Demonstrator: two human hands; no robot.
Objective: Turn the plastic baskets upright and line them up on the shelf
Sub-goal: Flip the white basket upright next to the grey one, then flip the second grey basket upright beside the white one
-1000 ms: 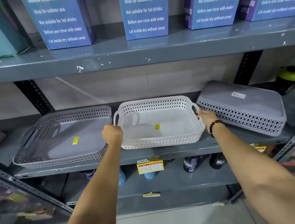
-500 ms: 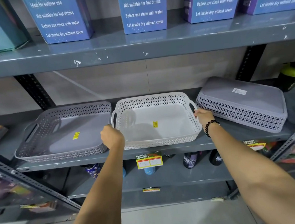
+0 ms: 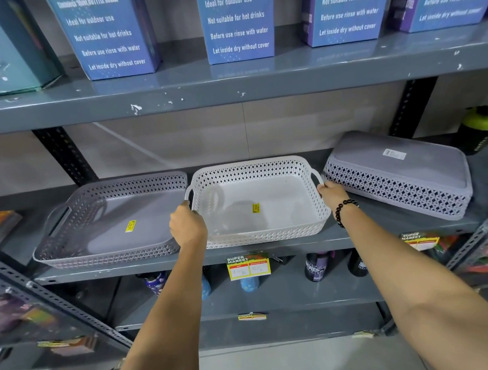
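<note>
Three lattice-sided plastic baskets sit on the grey middle shelf (image 3: 366, 233). The white basket (image 3: 270, 194) stands upright in the centre. My left hand (image 3: 187, 225) grips its left handle and my right hand (image 3: 331, 193), with a black bead bracelet, grips its right handle. A grey basket (image 3: 100, 225) stands upright to the left, close beside the white one. To the right, a second grey basket (image 3: 405, 169) lies upside down, bottom up with a white label, angled on the shelf.
Blue and purple bottle boxes (image 3: 237, 19) stand on the upper shelf (image 3: 229, 86). Bottles (image 3: 316, 266) and price tags (image 3: 248, 266) fill the lower shelf. A black bottle with a green lid (image 3: 480, 128) stands at the far right. Perforated steel uprights (image 3: 65, 155) frame the bay.
The white basket has slid a little further back on the shelf with both hands still on its handles. The camera view shifted slightly.
</note>
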